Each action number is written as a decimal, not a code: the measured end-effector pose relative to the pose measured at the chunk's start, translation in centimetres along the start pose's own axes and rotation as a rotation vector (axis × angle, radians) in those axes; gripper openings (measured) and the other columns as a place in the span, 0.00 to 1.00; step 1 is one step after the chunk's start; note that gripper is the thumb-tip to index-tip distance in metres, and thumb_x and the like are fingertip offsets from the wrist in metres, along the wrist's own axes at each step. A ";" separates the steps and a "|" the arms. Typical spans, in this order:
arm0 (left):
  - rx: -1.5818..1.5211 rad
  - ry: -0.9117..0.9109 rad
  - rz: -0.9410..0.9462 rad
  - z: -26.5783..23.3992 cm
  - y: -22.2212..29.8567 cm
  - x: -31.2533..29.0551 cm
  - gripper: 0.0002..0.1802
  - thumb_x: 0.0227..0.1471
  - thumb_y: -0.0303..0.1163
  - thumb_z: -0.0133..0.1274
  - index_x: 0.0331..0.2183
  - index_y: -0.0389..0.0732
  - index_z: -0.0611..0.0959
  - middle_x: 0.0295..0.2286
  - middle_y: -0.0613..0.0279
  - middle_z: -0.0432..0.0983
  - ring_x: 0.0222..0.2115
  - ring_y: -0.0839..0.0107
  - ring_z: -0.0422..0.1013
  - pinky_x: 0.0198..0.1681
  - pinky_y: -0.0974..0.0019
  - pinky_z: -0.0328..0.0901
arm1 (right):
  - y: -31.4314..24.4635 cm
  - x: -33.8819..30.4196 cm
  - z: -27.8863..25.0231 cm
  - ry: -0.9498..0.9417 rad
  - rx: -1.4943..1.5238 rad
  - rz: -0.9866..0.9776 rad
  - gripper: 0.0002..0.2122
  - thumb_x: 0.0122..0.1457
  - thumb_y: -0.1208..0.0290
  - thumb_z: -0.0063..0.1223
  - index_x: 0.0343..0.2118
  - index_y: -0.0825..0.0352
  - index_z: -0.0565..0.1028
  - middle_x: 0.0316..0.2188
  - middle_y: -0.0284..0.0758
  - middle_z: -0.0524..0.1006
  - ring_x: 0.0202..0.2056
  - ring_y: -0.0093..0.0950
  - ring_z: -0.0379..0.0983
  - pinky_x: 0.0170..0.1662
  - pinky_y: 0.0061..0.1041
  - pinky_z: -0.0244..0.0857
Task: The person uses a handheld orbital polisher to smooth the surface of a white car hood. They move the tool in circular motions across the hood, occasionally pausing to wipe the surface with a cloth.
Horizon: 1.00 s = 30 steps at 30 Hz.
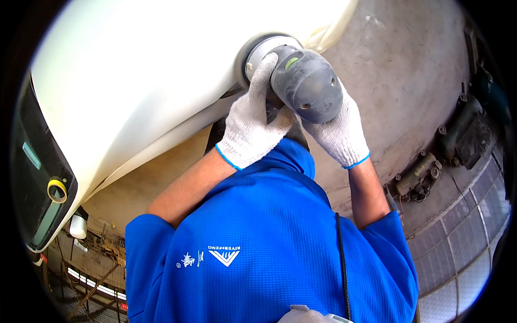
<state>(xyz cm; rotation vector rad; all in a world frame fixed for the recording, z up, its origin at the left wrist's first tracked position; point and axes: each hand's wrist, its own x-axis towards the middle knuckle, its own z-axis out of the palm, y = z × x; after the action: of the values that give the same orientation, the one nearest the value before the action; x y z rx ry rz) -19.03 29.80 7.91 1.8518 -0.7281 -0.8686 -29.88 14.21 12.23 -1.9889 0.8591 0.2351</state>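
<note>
Both my hands, in white knit gloves with blue cuffs, hold a dusty grey power sander (pixel 309 89) with a round pad. My left hand (pixel 249 126) grips its neck near the pad, the thumb side along the light collar. Around the back of the rounded body is my right hand (pixel 342 132), its fingers mostly hidden behind the tool. The sander is tilted, and its pad lies against the curved edge of a white car body panel (pixel 134 70). How flat the pad sits cannot be seen.
A yellow tape roll (pixel 56 190) rests on the car's dark glass at far left. Concrete floor (pixel 398 70) stretches to the right, with dusty machinery (pixel 420 176) along its far side. A black cord (pixel 343 264) hangs down over my blue shirt.
</note>
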 end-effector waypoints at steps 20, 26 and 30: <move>0.474 0.407 0.314 -14.6 -6.3 3.5 0.35 0.58 0.22 0.56 0.65 0.40 0.64 0.57 0.52 0.71 0.55 0.63 0.72 0.57 0.62 0.69 | 1.2 -0.1 1.1 0.014 0.093 0.025 0.33 0.48 0.70 0.72 0.58 0.69 0.69 0.50 0.46 0.79 0.51 0.35 0.78 0.55 0.32 0.70; 0.953 0.594 0.301 -19.8 -6.6 3.6 0.25 0.55 0.30 0.60 0.55 0.39 0.79 0.52 0.51 0.76 0.53 0.57 0.72 0.59 0.56 0.66 | 2.2 0.8 0.7 0.189 0.077 0.000 0.33 0.49 0.70 0.69 0.59 0.66 0.68 0.44 0.51 0.81 0.47 0.47 0.79 0.50 0.36 0.74; 1.135 0.463 0.402 -18.1 -5.8 4.3 0.22 0.55 0.34 0.61 0.51 0.41 0.83 0.51 0.53 0.77 0.53 0.55 0.72 0.59 0.54 0.65 | 0.8 0.2 0.8 0.110 0.122 0.014 0.32 0.50 0.70 0.68 0.59 0.66 0.68 0.44 0.51 0.80 0.47 0.48 0.79 0.51 0.37 0.74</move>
<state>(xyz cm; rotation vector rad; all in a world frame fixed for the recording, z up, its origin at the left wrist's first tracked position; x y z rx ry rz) -1.17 37.65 7.18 2.5669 -1.3713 0.3663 -30.07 14.53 11.14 -1.8961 0.9357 0.0802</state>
